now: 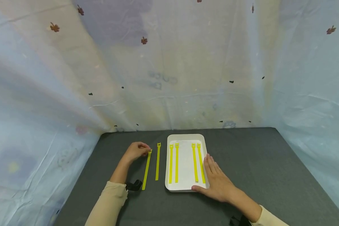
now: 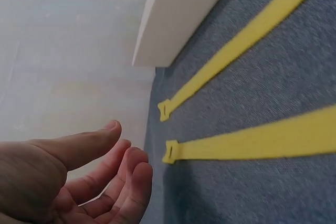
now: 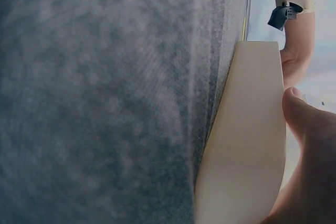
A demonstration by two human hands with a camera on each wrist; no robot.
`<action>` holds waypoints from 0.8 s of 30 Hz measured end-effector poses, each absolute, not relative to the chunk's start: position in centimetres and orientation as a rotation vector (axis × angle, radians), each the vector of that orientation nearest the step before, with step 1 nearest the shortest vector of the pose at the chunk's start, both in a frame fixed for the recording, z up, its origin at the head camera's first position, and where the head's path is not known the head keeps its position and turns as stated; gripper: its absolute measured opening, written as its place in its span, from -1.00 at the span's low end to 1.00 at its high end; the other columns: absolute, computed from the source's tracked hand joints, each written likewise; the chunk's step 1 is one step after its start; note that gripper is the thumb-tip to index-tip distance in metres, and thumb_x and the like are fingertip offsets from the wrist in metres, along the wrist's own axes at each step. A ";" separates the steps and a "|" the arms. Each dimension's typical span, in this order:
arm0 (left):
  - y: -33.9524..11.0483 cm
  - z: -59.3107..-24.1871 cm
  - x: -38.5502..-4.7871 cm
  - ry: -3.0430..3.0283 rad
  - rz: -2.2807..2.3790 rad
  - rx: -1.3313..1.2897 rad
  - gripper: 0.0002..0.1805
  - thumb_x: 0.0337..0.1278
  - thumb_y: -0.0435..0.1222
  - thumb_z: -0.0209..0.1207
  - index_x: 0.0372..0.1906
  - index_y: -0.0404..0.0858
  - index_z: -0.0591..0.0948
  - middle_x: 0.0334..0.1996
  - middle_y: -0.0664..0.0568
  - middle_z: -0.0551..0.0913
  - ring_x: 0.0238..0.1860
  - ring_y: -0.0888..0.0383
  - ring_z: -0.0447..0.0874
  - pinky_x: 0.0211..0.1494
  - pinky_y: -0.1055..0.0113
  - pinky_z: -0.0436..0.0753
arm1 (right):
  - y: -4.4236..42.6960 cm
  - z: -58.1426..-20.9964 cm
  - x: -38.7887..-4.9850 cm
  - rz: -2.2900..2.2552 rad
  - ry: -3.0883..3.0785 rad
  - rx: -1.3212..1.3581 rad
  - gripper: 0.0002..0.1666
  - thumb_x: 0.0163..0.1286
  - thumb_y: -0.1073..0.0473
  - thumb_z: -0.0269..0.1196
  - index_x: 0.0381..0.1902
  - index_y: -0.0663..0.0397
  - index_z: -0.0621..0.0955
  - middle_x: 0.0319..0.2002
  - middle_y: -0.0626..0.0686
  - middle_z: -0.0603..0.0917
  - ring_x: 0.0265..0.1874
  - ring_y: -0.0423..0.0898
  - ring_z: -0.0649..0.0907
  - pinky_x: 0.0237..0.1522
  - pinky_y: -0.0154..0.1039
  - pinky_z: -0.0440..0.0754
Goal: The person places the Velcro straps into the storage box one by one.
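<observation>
"Head view: locate the first yellow strap [image 1: 147,171]."
"On the tabletop [image 1: 257,163], head end just beside the left hand [image 1: 136,152]; a second strap [image 1: 158,163] lies farther right of that hand."
"Hand states?"
"Left: fingers loosely curled, nothing gripped. Right hand [image 1: 218,183]: fingers extended, touching the white tray [image 1: 185,160] on that hand's left."

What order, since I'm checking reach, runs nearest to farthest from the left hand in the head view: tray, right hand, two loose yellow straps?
1. Left loose strap, by the left hand.
2. Right loose strap, right of the first.
3. White tray, right of both.
4. Right hand, at the tray's right side.
</observation>
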State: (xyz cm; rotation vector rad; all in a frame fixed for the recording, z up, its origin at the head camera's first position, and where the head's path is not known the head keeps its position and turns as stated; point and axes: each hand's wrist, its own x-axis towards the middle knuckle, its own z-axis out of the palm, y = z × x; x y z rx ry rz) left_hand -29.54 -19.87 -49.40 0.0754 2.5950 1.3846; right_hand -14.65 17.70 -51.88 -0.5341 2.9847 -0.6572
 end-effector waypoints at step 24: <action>-20.0 -51.7 -29.2 2.752 1.205 -0.017 -0.71 0.34 -0.25 0.46 -0.02 -0.35 0.70 -0.23 -0.11 0.75 -0.29 0.05 0.69 -0.19 0.14 0.68 | 17.7 -52.2 -14.8 -0.636 2.971 -0.508 0.59 0.30 -0.73 0.17 0.71 0.41 -0.07 0.74 0.34 -0.17 0.73 0.27 -0.08 0.68 0.25 0.08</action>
